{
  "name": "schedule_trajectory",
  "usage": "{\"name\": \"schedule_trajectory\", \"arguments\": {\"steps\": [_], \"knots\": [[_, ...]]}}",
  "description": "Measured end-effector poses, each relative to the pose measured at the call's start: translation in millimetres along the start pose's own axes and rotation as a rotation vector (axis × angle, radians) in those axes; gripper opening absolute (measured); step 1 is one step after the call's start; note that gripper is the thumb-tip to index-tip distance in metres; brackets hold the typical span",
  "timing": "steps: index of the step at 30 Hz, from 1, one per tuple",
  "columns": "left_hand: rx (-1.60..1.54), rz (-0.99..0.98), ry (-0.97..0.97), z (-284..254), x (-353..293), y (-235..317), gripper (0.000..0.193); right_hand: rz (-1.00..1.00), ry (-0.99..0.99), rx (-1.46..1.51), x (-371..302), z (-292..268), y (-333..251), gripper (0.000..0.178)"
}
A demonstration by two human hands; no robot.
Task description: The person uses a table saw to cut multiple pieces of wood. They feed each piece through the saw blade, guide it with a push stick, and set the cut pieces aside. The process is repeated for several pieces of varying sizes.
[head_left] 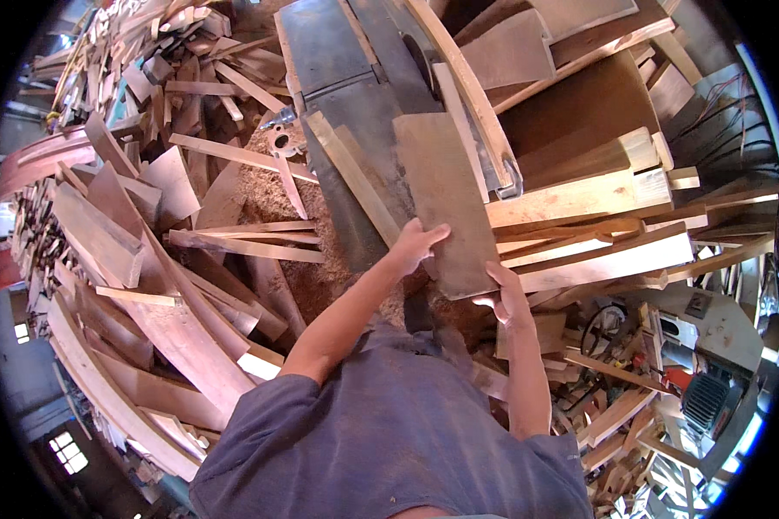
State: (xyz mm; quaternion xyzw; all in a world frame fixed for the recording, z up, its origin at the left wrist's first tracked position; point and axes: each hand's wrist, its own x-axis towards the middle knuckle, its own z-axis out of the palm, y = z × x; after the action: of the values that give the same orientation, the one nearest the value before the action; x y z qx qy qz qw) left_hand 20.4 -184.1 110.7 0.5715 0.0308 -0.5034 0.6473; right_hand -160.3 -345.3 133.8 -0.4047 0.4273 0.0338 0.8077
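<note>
A wide flat wooden board lies lengthwise over a dark metal machine table, its near end reaching past the table toward me. My left hand is closed on the board's left edge, with the thumb on the top face and the other fingers partly hidden. At the near right corner my right hand grips the board from the side and end. A narrow wooden strip rests on the table to the left of the board. Along the right side runs a long wooden fence-like rail with a metal end.
Stacked planks crowd the right side. Curved and straight wood pieces pile up at the left, with sawdust beside the machine. An electric motor sits among offcuts at the lower right. A metal fitting lies by the table's left edge.
</note>
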Motion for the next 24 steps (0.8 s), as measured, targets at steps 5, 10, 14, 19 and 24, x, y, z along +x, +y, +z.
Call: {"name": "schedule_trajectory", "arguments": {"steps": [5, 10, 14, 19, 24], "knots": [[0.192, -0.207, -0.082, 35.3, 49.7, -46.8, 0.052, -0.051, 0.154, -0.075, 18.3, -73.0, -6.4, 0.036], [1.007, -0.076, 0.033, 19.7, 57.3, -21.5, 0.049, -0.036, 0.141, 0.051, 46.7, -99.3, 19.4, 0.029], [1.088, 0.435, 0.419, -4.9, 81.7, -1.5, 0.055, -0.064, 0.265, 0.179, 78.6, -93.6, 70.8, 0.037], [1.093, 0.335, 0.530, -14.1, 137.7, 15.0, 0.062, -0.125, 0.327, 0.207, 108.2, -71.5, 79.0, 0.050], [1.013, 0.269, 0.583, -1.8, 153.6, 35.5, 0.061, -0.081, 0.436, 0.244, 126.0, -67.4, 54.4, 0.051]]}}
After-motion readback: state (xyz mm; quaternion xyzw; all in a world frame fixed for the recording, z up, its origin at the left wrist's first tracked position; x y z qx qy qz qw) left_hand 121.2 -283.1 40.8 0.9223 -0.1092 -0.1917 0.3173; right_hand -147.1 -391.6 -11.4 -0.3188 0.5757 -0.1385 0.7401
